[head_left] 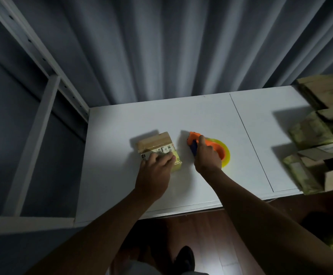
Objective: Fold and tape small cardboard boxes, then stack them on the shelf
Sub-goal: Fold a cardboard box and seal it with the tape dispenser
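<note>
Left hand [155,169] lies spread over the small cardboard box [157,148], pressing it down; just right of it, right hand [206,155] grips the orange tape dispenser [211,148].

Both arms reach forward, left hand [155,169] flat, right hand [207,155] clenched.

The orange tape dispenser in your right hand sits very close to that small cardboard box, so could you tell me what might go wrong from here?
1. The left hand lies on only the near end of the small cardboard box, so the box might slide on the smooth white table when tape is pulled.
2. The right hand grips the orange tape dispenser beside the left hand's fingers, which its cutting edge could catch.
3. The piled cardboard boxes at the right edge could topple.
</note>
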